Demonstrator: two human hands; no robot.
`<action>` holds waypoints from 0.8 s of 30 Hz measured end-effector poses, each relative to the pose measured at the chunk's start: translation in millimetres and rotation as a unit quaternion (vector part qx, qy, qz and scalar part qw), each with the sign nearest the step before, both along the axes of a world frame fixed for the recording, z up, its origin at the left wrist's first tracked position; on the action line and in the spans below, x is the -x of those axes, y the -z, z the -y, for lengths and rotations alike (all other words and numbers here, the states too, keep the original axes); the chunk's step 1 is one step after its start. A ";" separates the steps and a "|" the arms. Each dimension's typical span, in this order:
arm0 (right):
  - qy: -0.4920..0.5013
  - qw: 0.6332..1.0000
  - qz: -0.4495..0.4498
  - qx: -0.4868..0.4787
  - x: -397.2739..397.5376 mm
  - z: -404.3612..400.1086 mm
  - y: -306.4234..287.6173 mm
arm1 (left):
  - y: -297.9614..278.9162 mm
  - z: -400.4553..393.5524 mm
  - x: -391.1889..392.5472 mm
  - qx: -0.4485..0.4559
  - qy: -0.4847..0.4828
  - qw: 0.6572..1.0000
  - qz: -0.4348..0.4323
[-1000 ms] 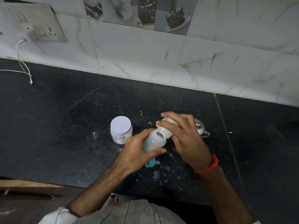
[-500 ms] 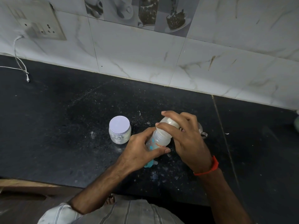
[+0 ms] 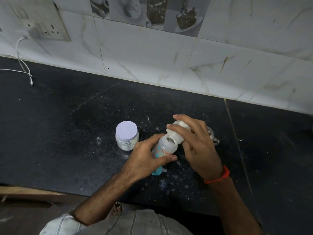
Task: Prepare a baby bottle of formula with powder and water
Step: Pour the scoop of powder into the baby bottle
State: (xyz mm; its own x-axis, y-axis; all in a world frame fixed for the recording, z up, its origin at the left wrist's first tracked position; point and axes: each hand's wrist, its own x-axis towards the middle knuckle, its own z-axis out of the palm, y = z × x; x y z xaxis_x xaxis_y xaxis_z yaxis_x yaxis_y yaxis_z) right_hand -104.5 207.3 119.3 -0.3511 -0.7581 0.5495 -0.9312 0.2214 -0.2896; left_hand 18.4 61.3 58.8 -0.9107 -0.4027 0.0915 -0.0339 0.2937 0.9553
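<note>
My left hand grips a clear baby bottle with red lettering and blue marks, tilted, its open mouth facing up and to the right. My right hand holds a small white cap-like cup tipped against the bottle's mouth. Whether it holds powder is hidden. A teal nipple ring lies on the black counter just below my left hand. The powder jar, lid on, stands just left of my left hand.
A small metal cup sits behind my right hand, mostly hidden. White powder specks dot the black counter. A white cable end hangs from the wall socket at far left. The counter's front edge runs below my forearms.
Half a second ago the white cup sat over the bottle's mouth; now it is tipped up and the mouth shows. Both hands have stayed in place.
</note>
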 end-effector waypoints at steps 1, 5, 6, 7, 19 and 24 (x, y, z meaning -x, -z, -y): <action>0.006 0.999 0.035 0.005 -0.3 -0.8 0.8 | 0.2 0.3 -0.3 -0.001 -0.004 1.000 -0.003; 0.030 0.980 0.194 0.039 0.6 -4.9 13.9 | 2.9 2.5 -1.1 -0.001 -0.008 1.000 -0.001; 0.043 0.969 0.241 0.045 1.1 -4.8 19.5 | 4.6 3.8 -1.9 -0.001 -0.010 1.000 0.002; 0.055 0.955 0.288 0.044 1.9 -4.0 26.5 | 6.8 5.3 -3.1 -0.001 -0.015 1.000 0.004; 0.168 0.913 0.338 -0.155 19.0 40.0 146.9 | 28.4 32.6 -36.9 0.012 -0.126 0.992 0.021; 0.157 0.911 0.304 -0.229 18.4 44.1 158.0 | 26.1 33.4 -42.6 0.005 -0.131 0.991 0.034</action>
